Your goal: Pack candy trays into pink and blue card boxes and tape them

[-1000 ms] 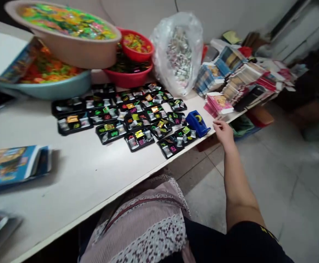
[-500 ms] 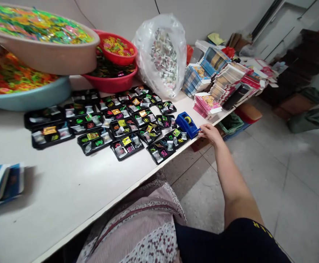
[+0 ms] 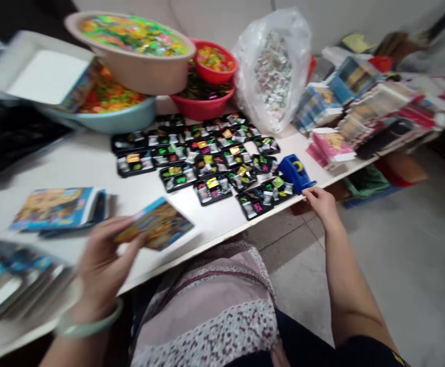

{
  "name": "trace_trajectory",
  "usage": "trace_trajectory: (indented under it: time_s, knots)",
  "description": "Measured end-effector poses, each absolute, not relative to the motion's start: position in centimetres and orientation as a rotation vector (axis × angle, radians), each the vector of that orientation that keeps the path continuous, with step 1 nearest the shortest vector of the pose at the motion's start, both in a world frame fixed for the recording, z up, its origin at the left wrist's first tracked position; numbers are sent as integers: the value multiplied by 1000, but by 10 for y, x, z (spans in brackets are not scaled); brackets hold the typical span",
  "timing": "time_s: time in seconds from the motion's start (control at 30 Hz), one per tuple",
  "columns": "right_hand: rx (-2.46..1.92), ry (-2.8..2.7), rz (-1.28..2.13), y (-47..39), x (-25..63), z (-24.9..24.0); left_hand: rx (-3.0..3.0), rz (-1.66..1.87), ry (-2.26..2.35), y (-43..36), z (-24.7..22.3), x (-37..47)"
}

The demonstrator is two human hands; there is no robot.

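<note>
Head camera: the left hand is closing round one end of a printed packet, holding it above the near edge of the white table. The thumb is pressing the near side while the fingers are lying along the far side, probably because that grip is steadying the flat piece and leaving most of its face uncovered. Out to the right, the right hand is hovering by the table edge with its fingers drawn in, the tips sitting at the near end of a blue tape dispenser. Whether they are pinching any tape, I cannot tell. The dispenser is standing close to the edge, right of the filled black trays, presumably so that its front end is facing the person within easy reach.

The packet is showing a blue border around a yellow-brown picture, and it is tilting slightly, its free end pointing right. Blur is hiding the finer print. Left of it, similar blue boxes are lying on the table, apparently sharing its colours.
</note>
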State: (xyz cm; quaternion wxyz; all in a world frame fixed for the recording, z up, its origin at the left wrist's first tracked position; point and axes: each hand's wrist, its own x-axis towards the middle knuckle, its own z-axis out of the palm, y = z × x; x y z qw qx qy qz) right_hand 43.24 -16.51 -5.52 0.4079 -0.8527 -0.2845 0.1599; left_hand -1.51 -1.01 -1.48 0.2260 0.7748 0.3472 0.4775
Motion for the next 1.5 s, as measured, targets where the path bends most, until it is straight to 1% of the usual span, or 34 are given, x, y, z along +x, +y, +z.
trace_trajectory:
  time_s: [0.1,0.2,0.3,0.4,0.47,0.57,0.7,0.8,0.93,1.0,1.1,1.17,1.27,1.33,1.4,1.5]
  knots:
    - [-1644,-985,788,-141,340,-42,2311,1303,841,-19,-27,-14]
    - [-1286,-1073,1115,-113,243,-23,2423,1183,865,-22,-30,-6]
    - [-1100,-1051,1308,-84,184,-14,2552,1084,872,-25,-24,-6]
    - [-1097,-1041,1338,-61,167,-23,2702,968,876,-27,-19,-10]
    - [-1149,-1070,1296,-51,166,-31,2756,892,877,-25,-19,-11]
    - [-1295,-1219,1120,-43,167,-38,2695,904,814,-17,-21,-13]
    - [-1528,-1605,827,-42,176,-46,2392,1044,798,-1,-18,-21]
    - [-1540,-1819,676,-49,204,-60,2111,1136,910,12,-18,-38]
    - [-1628,-2065,285,-49,255,-82,2008,920,834,25,-31,-68]
    - [-1675,-2212,180,-42,269,-90,2061,800,856,27,-43,-83]
    - [-1670,-2330,127,-34,266,-99,2228,713,1147,19,-60,-97]
    - [-1630,-2346,125,-35,253,-101,2321,719,1342,7,-66,-93]
    - [-1549,-2329,188,-38,236,-98,2452,670,1344,-18,-69,-61]
    - [-1513,-2334,218,-37,233,-94,2525,534,1328,-28,-70,-30]
    - [-1516,-2372,220,-30,237,-92,2543,387,1418,-31,-72,-2]
    - [-1555,-2442,257,-18,245,-96,2529,222,1527,-27,-76,19]
